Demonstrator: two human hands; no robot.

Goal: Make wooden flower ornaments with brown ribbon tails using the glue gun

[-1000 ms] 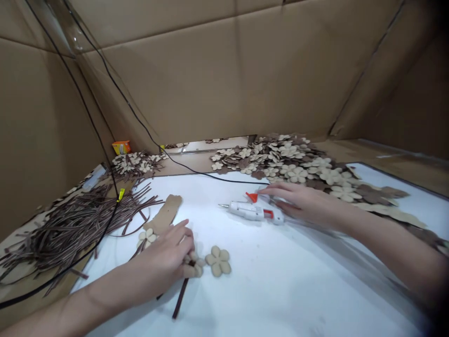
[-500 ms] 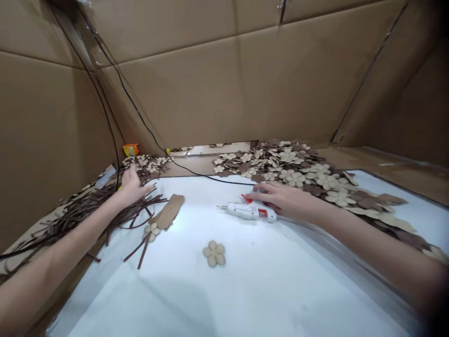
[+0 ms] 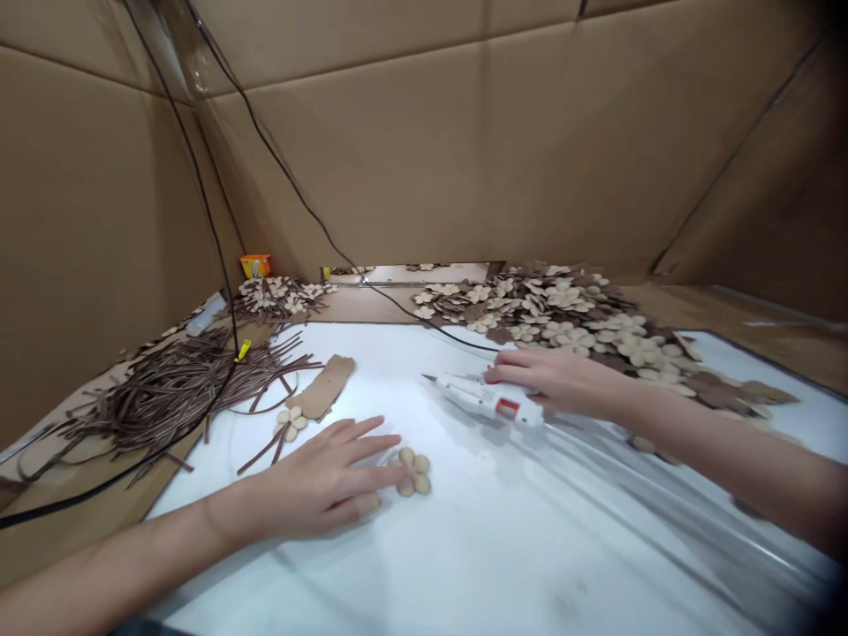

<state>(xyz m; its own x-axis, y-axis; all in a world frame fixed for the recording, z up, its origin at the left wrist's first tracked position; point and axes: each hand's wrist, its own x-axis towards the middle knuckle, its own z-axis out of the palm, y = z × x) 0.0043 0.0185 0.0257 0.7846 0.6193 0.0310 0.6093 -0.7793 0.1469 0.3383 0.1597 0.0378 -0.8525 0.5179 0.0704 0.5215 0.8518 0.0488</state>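
On the white board, a single beige felt flower (image 3: 414, 471) lies flat in the middle. My left hand (image 3: 324, 481) is stretched over the board with its fingers spread, one fingertip touching the flower's left petals. My right hand (image 3: 556, 378) is wrapped round the handle of a white hot glue gun (image 3: 487, 396) with a red part. The gun's metal nozzle points left, raised slightly off the board. A clear glue stick (image 3: 662, 477) trails from its rear toward the lower right.
Brown strips (image 3: 178, 389) form a tangled pile at left. Beside them lie a cardboard piece (image 3: 324, 387) and a flower with strips (image 3: 291, 424). Flower shapes (image 3: 563, 309) are heaped at back right. A black cable (image 3: 291, 181) runs to the gun; cardboard walls (image 3: 411, 168) surround the board.
My left hand has come from the strip pile to the beige flower. My right hand has taken hold of the glue gun and lifted it a little. The view has shifted slightly.
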